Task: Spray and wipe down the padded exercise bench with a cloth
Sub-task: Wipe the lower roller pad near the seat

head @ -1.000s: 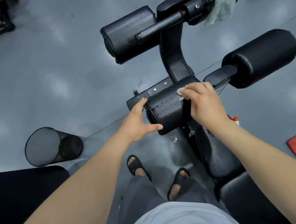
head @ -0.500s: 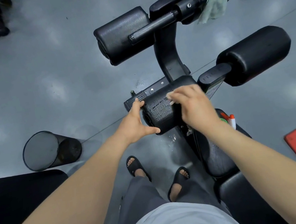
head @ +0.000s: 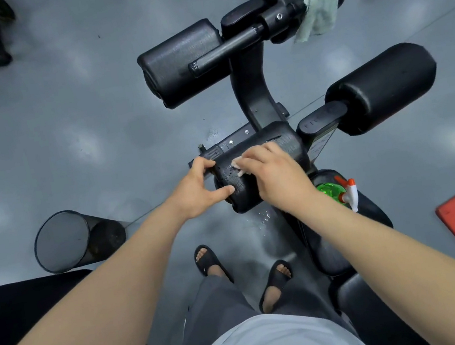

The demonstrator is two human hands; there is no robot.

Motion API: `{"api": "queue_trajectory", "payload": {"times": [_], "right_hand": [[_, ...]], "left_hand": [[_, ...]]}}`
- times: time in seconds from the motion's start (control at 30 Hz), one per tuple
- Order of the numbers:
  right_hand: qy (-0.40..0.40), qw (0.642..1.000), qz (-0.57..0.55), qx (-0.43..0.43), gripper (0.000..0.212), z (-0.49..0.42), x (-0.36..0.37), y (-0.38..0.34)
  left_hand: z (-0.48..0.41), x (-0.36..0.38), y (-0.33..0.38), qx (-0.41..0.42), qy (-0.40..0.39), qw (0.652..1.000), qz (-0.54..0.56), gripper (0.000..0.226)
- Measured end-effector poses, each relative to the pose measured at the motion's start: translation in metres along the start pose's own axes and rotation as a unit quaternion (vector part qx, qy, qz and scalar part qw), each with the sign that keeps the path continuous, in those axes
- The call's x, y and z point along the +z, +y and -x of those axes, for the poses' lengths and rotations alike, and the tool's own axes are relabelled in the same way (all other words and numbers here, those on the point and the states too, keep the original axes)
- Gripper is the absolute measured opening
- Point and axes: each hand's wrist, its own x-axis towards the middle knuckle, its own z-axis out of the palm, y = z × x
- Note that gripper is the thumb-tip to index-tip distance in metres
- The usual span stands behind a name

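One roller pad (head: 275, 142) gripped by left fingers (head: 204, 162), right fingers (head: 252, 158) pinching cloth (head: 239, 171), spray bottle (head: 333, 193) on seat (head: 374, 210)

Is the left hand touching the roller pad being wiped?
Touching. The head view shows the left hand gripping the end of the roller pad, thumb flat against it.

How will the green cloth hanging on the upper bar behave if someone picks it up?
The green cloth is probably floppy: it drapes over the bar in soft folds. It seems light, since it stays there with nothing pinning it. A tug on the hanging end would likely slide it off.
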Motion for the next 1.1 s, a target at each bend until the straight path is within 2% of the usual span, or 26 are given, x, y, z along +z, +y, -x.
{"api": "queue_trajectory", "payload": {"times": [0.13, 0.23, 0.3, 0.43, 0.5, 0.57, 0.67, 0.73, 0.8, 0.97, 1.03, 1.1], "right_hand": [[0.082, 0.992, 0.011, 0.099, 0.050, 0.003, -0.016, 0.041], [0.089, 0.985, 0.019, 0.148, 0.046, 0.000, -0.012, 0.030], [0.068, 0.990, 0.001, 0.123, 0.050, -0.002, -0.004, 0.009], [-0.016, 1.000, -0.015, 0.013, 0.053, 0.000, 0.011, -0.021], [-0.013, 1.000, -0.003, -0.008, 0.049, -0.001, 0.006, -0.010], [0.022, 1.000, 0.019, 0.013, 0.047, 0.001, -0.004, 0.013], [0.088, 0.990, 0.035, 0.106, 0.052, 0.004, -0.016, 0.042], [0.098, 0.983, 0.045, 0.145, 0.050, 0.006, -0.016, 0.038], [0.085, 0.987, 0.035, 0.133, 0.051, 0.007, -0.010, 0.019], [-0.003, 1.000, -0.001, 0.009, 0.047, 0.012, 0.015, -0.027], [-0.005, 1.000, 0.013, -0.013, 0.048, 0.010, 0.011, -0.017], [0.020, 0.999, 0.030, 0.010, 0.049, 0.008, 0.001, 0.004]], "left_hand": [[-0.001, 0.002, -0.003, 0.005, 0.005, 1.000, 0.027, 0.078], [0.000, 0.005, -0.006, 0.009, 0.009, 0.999, 0.041, 0.096], [0.000, 0.006, -0.007, 0.013, 0.009, 1.000, 0.025, 0.103], [0.000, 0.007, -0.007, 0.024, 0.014, 1.000, -0.003, 0.099], [0.000, 0.007, -0.005, 0.029, 0.022, 0.999, -0.023, 0.096], [-0.001, 0.007, -0.004, 0.029, 0.020, 0.999, -0.033, 0.096], [-0.001, 0.010, -0.007, 0.029, 0.012, 0.999, -0.030, 0.099], [0.001, 0.015, -0.008, 0.030, 0.014, 0.999, -0.026, 0.100], [0.002, 0.018, -0.009, 0.031, 0.022, 0.999, -0.020, 0.102], [0.003, 0.020, -0.010, 0.024, 0.039, 0.999, -0.028, 0.104], [0.004, 0.020, -0.008, 0.023, 0.036, 0.998, -0.035, 0.104], [0.004, 0.019, -0.006, 0.020, 0.037, 0.998, -0.037, 0.103]]}}
